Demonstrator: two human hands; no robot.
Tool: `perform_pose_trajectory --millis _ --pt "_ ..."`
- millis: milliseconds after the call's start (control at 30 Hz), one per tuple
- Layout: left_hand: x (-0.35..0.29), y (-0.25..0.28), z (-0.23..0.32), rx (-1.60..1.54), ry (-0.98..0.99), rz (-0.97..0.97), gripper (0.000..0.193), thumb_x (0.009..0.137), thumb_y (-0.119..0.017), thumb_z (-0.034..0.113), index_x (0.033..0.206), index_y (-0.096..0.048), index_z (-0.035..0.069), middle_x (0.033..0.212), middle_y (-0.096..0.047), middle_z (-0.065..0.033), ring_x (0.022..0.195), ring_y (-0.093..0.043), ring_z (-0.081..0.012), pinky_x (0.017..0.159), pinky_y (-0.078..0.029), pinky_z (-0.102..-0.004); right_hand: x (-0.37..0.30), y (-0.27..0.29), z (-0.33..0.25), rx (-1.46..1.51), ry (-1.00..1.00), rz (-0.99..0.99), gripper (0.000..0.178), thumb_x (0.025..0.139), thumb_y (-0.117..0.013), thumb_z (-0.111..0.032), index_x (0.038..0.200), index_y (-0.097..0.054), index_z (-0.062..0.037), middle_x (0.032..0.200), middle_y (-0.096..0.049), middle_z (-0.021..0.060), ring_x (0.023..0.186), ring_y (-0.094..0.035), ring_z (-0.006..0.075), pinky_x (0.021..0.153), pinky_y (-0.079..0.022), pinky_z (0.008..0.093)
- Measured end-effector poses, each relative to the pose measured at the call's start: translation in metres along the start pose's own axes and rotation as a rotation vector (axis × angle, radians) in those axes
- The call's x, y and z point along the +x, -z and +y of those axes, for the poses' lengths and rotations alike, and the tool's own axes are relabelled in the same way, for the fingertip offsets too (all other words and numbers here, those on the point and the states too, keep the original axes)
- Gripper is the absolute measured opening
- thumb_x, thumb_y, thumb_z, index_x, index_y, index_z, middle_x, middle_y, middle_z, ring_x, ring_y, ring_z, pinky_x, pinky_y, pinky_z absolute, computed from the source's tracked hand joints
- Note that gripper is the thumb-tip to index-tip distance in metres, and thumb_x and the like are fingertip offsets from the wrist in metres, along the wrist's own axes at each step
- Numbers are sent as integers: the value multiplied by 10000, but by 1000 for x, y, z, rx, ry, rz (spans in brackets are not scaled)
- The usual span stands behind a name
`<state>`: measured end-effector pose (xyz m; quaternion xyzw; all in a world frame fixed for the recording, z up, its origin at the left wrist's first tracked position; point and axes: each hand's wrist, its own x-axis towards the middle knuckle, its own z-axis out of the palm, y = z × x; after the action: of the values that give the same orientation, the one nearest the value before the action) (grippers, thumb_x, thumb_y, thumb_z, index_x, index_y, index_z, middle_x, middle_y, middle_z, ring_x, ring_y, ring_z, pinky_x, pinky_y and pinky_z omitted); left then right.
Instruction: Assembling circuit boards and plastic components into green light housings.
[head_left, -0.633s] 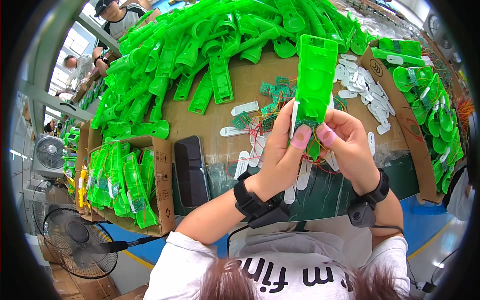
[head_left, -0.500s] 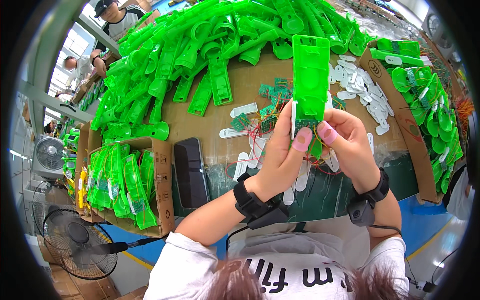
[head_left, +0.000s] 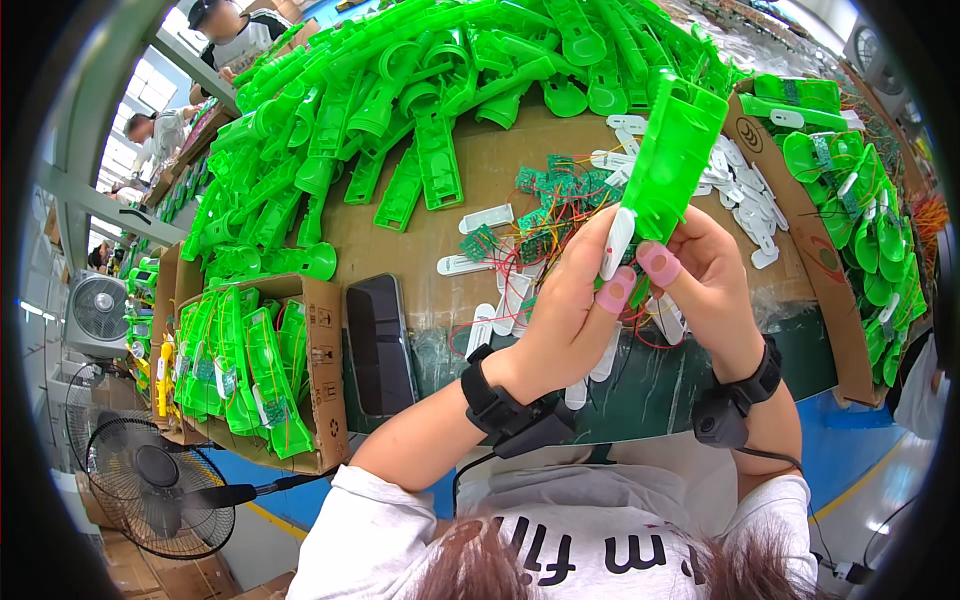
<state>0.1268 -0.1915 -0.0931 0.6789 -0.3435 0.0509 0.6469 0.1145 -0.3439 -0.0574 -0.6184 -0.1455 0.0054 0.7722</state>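
Observation:
Both hands hold a long green plastic shell (head_left: 675, 150) above the table, its far end leaning to the right. My left hand (head_left: 565, 310) is closed round the lower left side, where a white oval plastic piece (head_left: 618, 243) shows against the shell. My right hand (head_left: 712, 290) grips the lower right side, fingers partly hidden behind it. Pink covers wrap both thumbs, which meet close to the shell's near end. Beneath and left of the hands lie green circuit boards (head_left: 535, 222) with thin red wires and several loose white plastic pieces (head_left: 487, 219).
A large heap of green shells (head_left: 400, 100) covers the far side. More white pieces (head_left: 750, 215) lie at right, beside a cardboard box (head_left: 815, 240) of wired shells. At left are a phone (head_left: 380, 345), another filled box (head_left: 325, 370) and a fan (head_left: 155, 470). Other people work far left.
The shell has turned from upright to leaning right, and its side now faces me. The white oval piece has come into fuller view. Both hands keep their hold.

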Motion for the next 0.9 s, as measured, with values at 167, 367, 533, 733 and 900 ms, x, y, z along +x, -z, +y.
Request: perform_pose_trajectory --millis 167,367,533,733,900 --pt "2 5 4 -23 46 -60 474 858 -449 46 1296 -285 -29 1218 -426 -187 1090 -457 -257 875 -396 -316 -2 2 2 27 -10 38 300 827 -591 -85 1096 -514 25 983 -582 56 896 -543 102 792 -438 232" --pt "7 9 23 -355 117 -52 459 902 -413 209 1289 -323 -22 1192 -468 -136 1035 -496 -205 843 -420 -317 5 10 -5 184 -91 39 312 853 -566 -196 1076 -519 18 930 -602 51 814 -571 85 733 -453 211" --pt "6 31 1 -550 310 144 391 903 -359 291 1120 -460 -18 1112 -496 -146 949 -525 -176 762 -458 -310 6 11 1 248 -130 56 316 867 -551 -199 1087 -506 23 971 -593 57 855 -563 83 759 -456 215" --pt "13 19 14 -856 343 58 442 922 -372 288 1262 -322 10 1218 -445 -146 1103 -468 -206 915 -383 -356 6 4 5 180 -170 -158 335 863 -559 -167 1109 -489 48 1015 -582 62 922 -548 97 795 -447 231" --pt "12 19 17 -749 391 112 571 902 -380 433 1289 -287 24 1131 -498 -136 1039 -506 -233 899 -406 -368 3 4 5 184 -247 -252 372 841 -600 -191 1097 -489 56 1029 -571 51 928 -553 104 795 -447 231"
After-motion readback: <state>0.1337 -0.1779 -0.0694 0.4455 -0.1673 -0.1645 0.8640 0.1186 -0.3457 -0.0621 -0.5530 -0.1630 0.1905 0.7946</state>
